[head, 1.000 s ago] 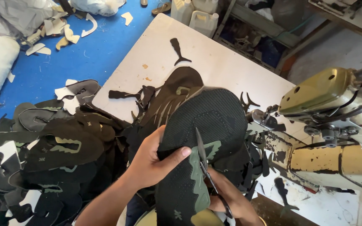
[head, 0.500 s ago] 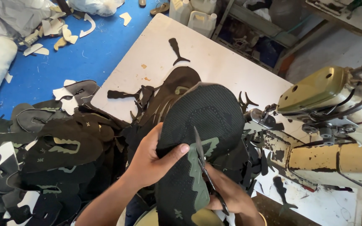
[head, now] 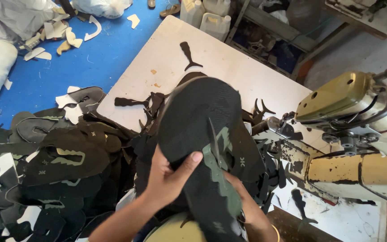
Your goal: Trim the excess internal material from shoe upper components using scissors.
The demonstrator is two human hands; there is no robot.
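Workshop surroundings: table, machine, cut pieces and floor scraps

A pale worktable [head: 229,62] carries a small black cut-out [head: 188,54] near its far edge; an olive-and-cream sewing machine [head: 350,134] stands on the right; a heap of dark shoe-upper pieces [head: 54,161] spreads on the left; pale offcuts [head: 63,36] lie on the blue floor [head: 90,67]; white plastic jugs [head: 204,18] stand beyond the table.

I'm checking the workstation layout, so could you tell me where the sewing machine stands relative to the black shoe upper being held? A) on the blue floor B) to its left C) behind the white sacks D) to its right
D: the olive and cream sewing machine fills the right side of the view, while the left hand grips the black shoe upper at the centre.
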